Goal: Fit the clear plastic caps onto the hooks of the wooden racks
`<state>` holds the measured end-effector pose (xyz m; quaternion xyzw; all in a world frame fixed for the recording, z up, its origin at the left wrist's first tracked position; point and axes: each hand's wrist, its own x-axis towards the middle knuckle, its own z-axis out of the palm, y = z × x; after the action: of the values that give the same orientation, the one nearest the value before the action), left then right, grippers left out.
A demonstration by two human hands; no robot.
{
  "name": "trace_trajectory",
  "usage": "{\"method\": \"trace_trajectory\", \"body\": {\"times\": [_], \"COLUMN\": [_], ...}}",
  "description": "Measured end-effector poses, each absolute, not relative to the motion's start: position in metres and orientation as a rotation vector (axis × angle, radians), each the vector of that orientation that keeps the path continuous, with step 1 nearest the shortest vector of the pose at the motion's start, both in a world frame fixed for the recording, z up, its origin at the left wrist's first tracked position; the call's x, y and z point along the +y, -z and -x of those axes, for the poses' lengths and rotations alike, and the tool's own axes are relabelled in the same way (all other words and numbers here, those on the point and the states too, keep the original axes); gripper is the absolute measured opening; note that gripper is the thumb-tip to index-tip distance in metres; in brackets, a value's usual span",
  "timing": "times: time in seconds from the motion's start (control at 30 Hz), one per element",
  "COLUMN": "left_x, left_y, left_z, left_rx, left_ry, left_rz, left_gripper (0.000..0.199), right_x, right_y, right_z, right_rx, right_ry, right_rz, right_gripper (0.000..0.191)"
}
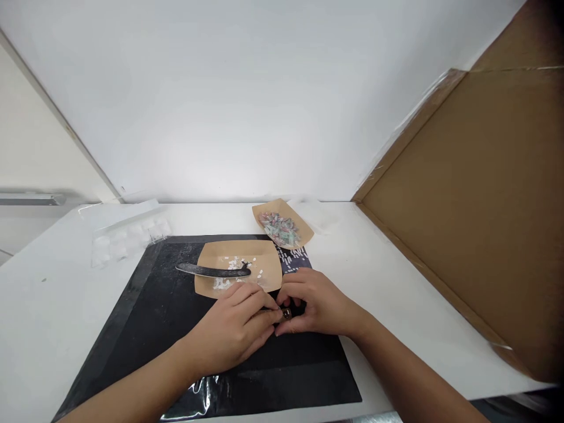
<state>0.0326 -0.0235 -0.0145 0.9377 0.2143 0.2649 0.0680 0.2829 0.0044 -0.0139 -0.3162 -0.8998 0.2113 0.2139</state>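
Left hand [240, 326] and right hand [314, 301] pinching a small glossy object [286, 314], curved dark nail file [211, 271] resting across boat-shaped paper tray [268, 254]

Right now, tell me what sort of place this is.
Probably a small handiwork station: a black mat covers part of the white tabletop, and a tan tray on it holds white bits.

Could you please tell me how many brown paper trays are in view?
2. The front tray sits on the black mat, holding small white pieces; the rear tray, farther back toward the wall, holds colourful pieces.
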Motion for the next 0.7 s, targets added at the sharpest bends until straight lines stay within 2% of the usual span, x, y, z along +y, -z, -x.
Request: {"method": "trace_trajectory", "body": {"times": [0.27,0.5,0.7], "left_x": [-0.02,-0.021,-0.026], "left_y": [0.028,0.04,0.041], "left_z": [-0.039,-0.045,-0.046], "left_rx": [0.597,0.717,0.804], "left_ry": [-0.899,-1.036,-1.063], "left_rz": [-2.921,-2.884,-2.941], "left_gripper": [0.013,0.002,0.008], "right_x": [0.003,0.0,-0.002], "right_y": [0.005,-0.008,-0.011], "right_z": [-0.287,-0.298,-0.299], "right_rx": [-2.489,-2.396,-2.413], "right_ry": [-0.614,-0.522,-0.501], "right_rz": [0.894,0.949,0.953], "right_gripper": [0.046,0.034,0.027]}}
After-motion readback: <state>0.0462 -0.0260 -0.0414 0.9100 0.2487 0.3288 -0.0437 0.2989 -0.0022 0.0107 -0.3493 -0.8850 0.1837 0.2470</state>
